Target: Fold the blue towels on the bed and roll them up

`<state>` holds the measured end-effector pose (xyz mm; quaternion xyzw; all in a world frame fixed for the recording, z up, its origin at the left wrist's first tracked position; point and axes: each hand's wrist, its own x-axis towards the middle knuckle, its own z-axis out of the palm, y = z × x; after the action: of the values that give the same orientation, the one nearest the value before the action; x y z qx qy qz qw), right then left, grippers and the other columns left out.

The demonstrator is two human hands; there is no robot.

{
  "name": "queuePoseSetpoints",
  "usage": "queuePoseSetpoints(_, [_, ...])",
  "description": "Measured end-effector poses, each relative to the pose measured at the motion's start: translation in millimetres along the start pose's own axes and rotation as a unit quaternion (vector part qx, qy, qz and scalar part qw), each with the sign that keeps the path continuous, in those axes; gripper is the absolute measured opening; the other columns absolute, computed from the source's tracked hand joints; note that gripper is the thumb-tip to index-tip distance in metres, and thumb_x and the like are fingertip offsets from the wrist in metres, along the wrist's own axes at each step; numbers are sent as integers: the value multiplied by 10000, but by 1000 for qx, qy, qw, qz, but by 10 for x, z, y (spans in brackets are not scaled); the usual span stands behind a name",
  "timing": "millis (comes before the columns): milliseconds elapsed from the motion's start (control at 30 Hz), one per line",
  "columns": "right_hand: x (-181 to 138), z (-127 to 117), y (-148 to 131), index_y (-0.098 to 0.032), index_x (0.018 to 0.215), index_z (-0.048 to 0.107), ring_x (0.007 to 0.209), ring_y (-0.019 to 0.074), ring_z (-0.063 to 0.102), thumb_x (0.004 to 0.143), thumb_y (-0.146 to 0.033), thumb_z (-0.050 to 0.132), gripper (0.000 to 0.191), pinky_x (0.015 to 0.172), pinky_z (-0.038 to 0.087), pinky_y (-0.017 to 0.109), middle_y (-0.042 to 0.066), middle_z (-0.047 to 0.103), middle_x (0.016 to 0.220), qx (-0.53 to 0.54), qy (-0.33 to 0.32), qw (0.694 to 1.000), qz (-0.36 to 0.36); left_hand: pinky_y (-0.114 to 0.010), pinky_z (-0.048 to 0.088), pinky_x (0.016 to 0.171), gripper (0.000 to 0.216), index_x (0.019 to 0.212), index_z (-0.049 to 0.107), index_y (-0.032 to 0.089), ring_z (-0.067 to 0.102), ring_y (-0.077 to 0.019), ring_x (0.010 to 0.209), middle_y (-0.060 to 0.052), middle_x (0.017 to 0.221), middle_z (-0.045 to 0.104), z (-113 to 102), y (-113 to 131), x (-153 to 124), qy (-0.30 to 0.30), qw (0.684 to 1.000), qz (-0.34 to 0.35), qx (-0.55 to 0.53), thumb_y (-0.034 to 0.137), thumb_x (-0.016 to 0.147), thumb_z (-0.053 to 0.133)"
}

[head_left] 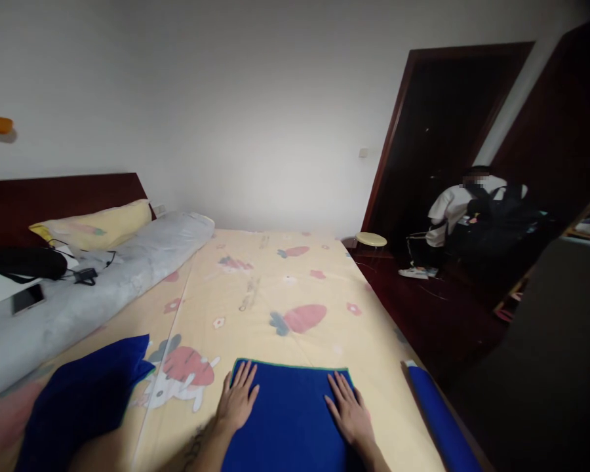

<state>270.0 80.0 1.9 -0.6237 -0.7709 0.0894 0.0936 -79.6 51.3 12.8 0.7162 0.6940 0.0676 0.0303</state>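
The blue cloth [290, 419] lies flat on the carrot-print bed sheet [275, 288] at 6 o'clock in the view, at the bed's near edge. Its green-trimmed far hem runs 9 to 3 and its sides point toward 12. The near end is cut off, so its long axis cannot be told.

The left hand [238, 400] rests palm down on the 10 o'clock corner and the right hand [349, 410] on the 2 o'clock corner. Both are spread wide and flat and grip nothing.

Uneven pressure from the palms would likely skew the hem or ruck the sheet beneath.

A crumpled blue cloth [83, 393] sits at 9 o'clock. A blue roll [437, 419] at 3 o'clock lies along the mattress edge and could slip off if nudged.

Farther out are a grey bolster [103, 282] with a phone [27, 298] at 10 o'clock and a seated person [467, 210] at 2 o'clock.
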Motion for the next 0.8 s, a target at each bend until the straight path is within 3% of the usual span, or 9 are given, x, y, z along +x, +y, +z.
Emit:
queuePoseSetpoints(100, [-5,31,224,-245,1485,215,1461,214,183,905,-651,230,708,1182,188,511,29,216,1577,-21,17,998,51,-489,198,1174,552,1487,170,306,184,-209,1472,8,1595,200,29,-163,50,15,998,-66,21,466,961,217])
queuePoseSetpoints(267, [23,148,285,-180,1484,249,1459,244,195,889,-671,219,772,1185,165,527,57,244,1568,-47,33,996,65,-537,150,1175,580,1491,170,258,168,-225,1475,-15,1596,171,19,-155,80,9,996,-83,38,466,951,209])
queuePoseSetpoints(400, [27,178,152,-127,1446,360,1436,312,254,899,-627,223,754,1172,144,596,123,331,1524,-61,104,990,75,-616,86,1167,554,1481,227,226,158,-264,1475,-30,1582,201,-125,53,70,7,993,-101,61,338,939,241])
queuePoseSetpoints(500, [-151,231,-212,-174,1461,333,1432,293,264,938,-507,226,630,1170,200,571,91,304,1534,-30,131,991,19,-590,140,1179,565,1493,136,240,171,-237,1471,-14,1585,193,-95,404,-107,31,998,-38,30,238,933,209])
queuePoseSetpoints(667, [-720,561,-869,-358,1467,187,1406,259,311,939,-451,289,546,1130,352,503,-41,265,1527,49,31,990,-125,-519,309,1154,618,1469,-55,299,259,-231,1446,10,1580,178,465,951,-739,11,990,126,-55,268,938,259])
queuePoseSetpoints(733, [-948,729,-879,-427,1426,250,1351,276,399,916,-451,345,520,1073,431,496,-66,347,1479,61,-17,988,-141,-522,372,1109,666,1453,-72,330,370,-257,1396,6,1552,257,735,931,-1001,-15,985,160,-59,296,924,330])
queuePoseSetpoints(800, [-1167,862,-717,-486,1375,322,1301,294,458,891,-468,390,489,1035,467,507,-85,412,1431,61,-23,991,-118,-510,397,1083,725,1444,-82,367,452,-269,1341,26,1526,312,912,731,-1232,-13,984,173,-42,340,905,401])
